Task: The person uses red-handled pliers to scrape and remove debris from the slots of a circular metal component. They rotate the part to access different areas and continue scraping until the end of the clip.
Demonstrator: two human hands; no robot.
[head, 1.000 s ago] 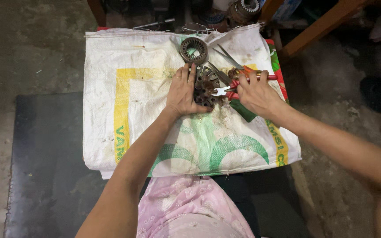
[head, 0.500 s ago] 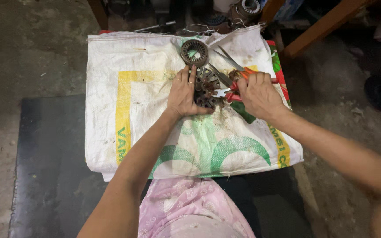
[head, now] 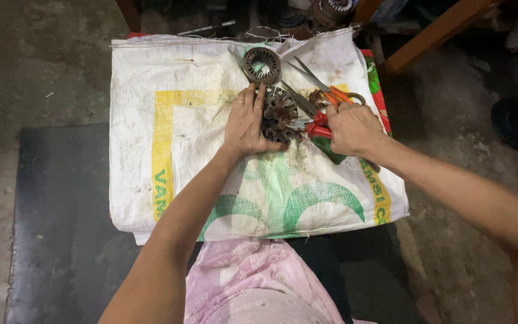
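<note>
left hand (head: pixel 246 125) fingers spread, pressing flat on rusty motor stator (head: pixel 278 114), right hand (head: pixel 351 128) fingers closed round red-handled pliers (head: pixel 314 124) biting stator's right side, orange scissors (head: pixel 322 84) just behind, second ring-shaped core (head: pixel 261 65) above, all on white woven sack (head: pixel 169 138)

Two bare hands work over one white woven sack (head: pixel 199 138) printed in yellow and green. On the sack lie two round toothed metal motor cores: one under the left hand (head: pixel 246 125), one lying free (head: pixel 261 65) above it. The right hand (head: pixel 352 129) grips one red-handled pliers (head: pixel 316 127). One pair of orange-handled scissors (head: pixel 325 87) lies beside them.
</note>
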